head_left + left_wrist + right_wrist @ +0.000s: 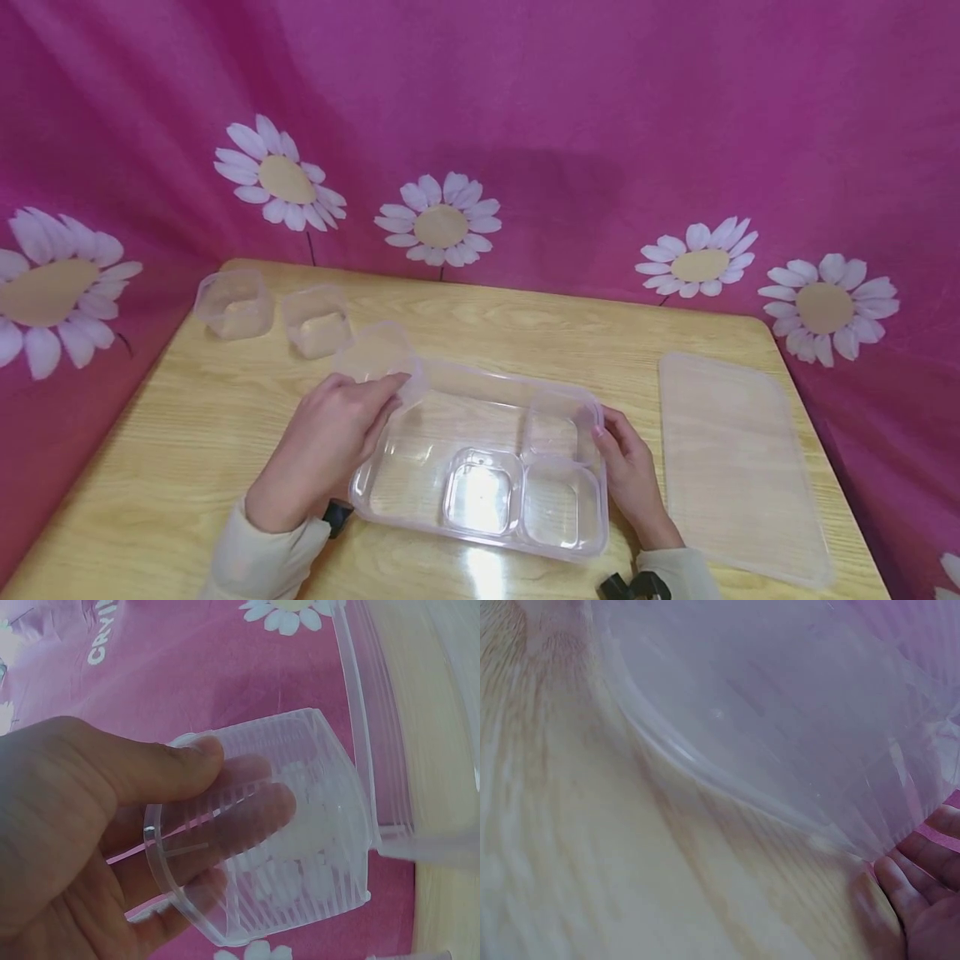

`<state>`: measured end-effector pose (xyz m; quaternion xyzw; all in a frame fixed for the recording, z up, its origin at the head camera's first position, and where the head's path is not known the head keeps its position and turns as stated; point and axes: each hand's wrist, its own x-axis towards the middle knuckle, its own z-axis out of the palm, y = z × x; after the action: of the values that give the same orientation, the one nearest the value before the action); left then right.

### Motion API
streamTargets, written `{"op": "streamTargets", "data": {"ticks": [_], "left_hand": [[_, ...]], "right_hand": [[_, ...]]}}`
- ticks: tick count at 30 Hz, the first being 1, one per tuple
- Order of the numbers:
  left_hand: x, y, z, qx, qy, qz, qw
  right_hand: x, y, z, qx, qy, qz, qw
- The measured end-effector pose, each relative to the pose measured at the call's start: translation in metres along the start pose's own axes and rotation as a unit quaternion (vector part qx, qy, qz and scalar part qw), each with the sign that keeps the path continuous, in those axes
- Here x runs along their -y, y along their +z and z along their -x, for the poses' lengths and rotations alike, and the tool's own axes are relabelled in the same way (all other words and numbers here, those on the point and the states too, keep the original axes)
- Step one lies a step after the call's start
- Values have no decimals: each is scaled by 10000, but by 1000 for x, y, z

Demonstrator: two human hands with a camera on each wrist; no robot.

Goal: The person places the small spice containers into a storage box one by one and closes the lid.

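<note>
My left hand (326,437) pinches a small clear plastic container (300,825) by its wall, thumb on one face and fingers on the other. In the head view this container is tilted over the left back corner of a large clear rectangular box (480,540). Thumb and fingers of my right hand (630,467) grip the box's right wall near the rim. Inside the box, three small square containers sit toward the right: one at the back right (557,433), one at the front right (561,508) and one at the front middle (482,493).
Two more small clear containers, a far-left one (236,307) and one beside it (318,321), stand at the table's back left. A flat clear lid (742,467) lies on the wooden table (172,442) at the right. A pink flowered cloth (555,100) hangs behind.
</note>
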<state>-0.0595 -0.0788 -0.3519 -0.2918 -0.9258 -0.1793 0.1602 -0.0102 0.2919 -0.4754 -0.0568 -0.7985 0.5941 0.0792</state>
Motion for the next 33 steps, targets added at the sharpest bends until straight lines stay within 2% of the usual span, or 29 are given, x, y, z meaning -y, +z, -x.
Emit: {"op": "streamTargets", "data": {"ticks": [7,18,26,33], "left_hand": [[-9,6,-7,-164,277,50,9995],[-25,10,-22,-34,492,349,9982],[-41,18,-28,-221,900,460,9946],[-56,31,-31,93,1332,579,9894]], "right_hand": [[0,1,1,-44,121,162,9998],[-1,-1,0,-32,92,168,9998],[0,0,0,35,120,305,9995],[0,-2,0,13,156,382,9991]]}}
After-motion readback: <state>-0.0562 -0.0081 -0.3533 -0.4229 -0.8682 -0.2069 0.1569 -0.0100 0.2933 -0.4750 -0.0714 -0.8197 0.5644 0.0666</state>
